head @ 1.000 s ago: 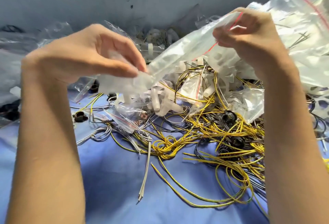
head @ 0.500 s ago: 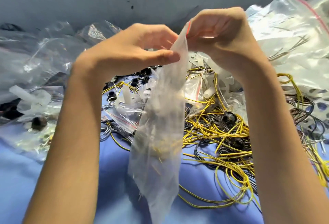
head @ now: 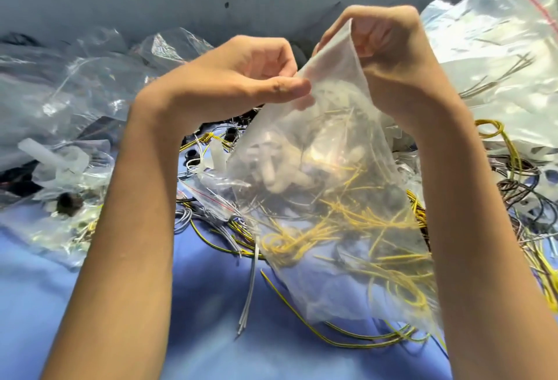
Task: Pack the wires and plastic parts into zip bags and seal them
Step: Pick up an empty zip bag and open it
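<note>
A clear zip bag (head: 332,192) hangs in the air at the centre, its mouth at the top between both hands. My left hand (head: 241,77) pinches the bag's near top edge between thumb and fingers. The far top corner is pinched higher up by my right hand (head: 383,47). Through the film show yellow wires (head: 356,228) and white plastic parts (head: 280,171); I cannot tell whether they are inside the bag or lying behind it. More yellow and black wires (head: 507,174) sprawl on the blue cloth to the right.
Filled and crumpled clear bags (head: 60,102) pile up at the left. A large zip bag with a red strip (head: 498,47) lies at the right. Grey wire ends (head: 247,298) and black rings (head: 69,201) lie on the blue cloth (head: 211,334). A grey wall stands behind.
The bag hung narrow and edge-on half a second ago. It has now turned and spread wide between my hands. My left hand has moved slightly lower; my right hand has stayed high.
</note>
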### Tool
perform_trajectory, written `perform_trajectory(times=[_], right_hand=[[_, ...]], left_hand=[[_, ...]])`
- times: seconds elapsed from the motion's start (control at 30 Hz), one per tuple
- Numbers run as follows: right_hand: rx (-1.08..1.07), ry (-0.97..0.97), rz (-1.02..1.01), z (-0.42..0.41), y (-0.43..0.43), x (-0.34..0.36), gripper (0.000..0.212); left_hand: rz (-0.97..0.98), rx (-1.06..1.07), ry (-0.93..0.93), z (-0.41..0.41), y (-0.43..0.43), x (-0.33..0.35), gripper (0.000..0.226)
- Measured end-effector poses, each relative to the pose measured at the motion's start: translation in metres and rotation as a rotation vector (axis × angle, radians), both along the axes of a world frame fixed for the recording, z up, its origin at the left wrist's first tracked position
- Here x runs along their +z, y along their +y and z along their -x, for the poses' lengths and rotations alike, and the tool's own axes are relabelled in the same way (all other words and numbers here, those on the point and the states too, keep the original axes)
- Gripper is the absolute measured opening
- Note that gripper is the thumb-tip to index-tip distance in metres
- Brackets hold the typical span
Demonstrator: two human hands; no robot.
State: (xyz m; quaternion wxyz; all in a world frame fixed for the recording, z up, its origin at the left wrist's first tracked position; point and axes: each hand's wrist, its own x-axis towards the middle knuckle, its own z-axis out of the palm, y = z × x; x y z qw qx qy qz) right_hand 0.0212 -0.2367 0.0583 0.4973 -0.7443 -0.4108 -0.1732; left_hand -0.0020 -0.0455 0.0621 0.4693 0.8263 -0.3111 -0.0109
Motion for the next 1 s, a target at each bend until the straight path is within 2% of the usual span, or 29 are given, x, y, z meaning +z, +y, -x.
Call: perform_trajectory(times=[0.23,0.37,0.53,0.67,0.77,0.83,0.93,1.0], right_hand=[[-0.039,0.026,0.006,0.003,0.0,0.001,0.018],[-0.058,0.039,0.018,0.005,0.003,-0.001,0.018],[-0.061,0.048,0.022,0.001,0.003,-0.003,0.013],[-0.048,0.124,-0.002,0.001,0.002,-0.003,0.025],[-0.023,0.2,-0.03,0.004,0.004,-0.002,0.017],[-0.012,0.239,-0.058,0.004,0.005,-0.002,0.027],[0.008,0.273,-0.111,0.001,0.005,-0.004,0.032],[-0.002,0.271,-0.131,-0.002,0.006,-0.005,0.026]], left_hand=[[0.078,0.062,-0.06,-0.003,0.003,0.001,0.015],[0.126,0.11,-0.105,-0.006,0.006,0.001,0.023],[0.118,0.049,-0.017,-0.006,0.007,0.001,0.029],[0.056,0.004,-0.049,0.001,0.01,0.002,0.015],[0.127,-0.014,-0.057,0.004,0.014,0.006,0.012],[0.145,-0.015,-0.062,0.005,0.016,0.007,0.01],[0.125,0.043,-0.118,0.005,0.021,0.009,0.008],[0.087,0.128,-0.178,0.004,0.028,0.01,0.011]])
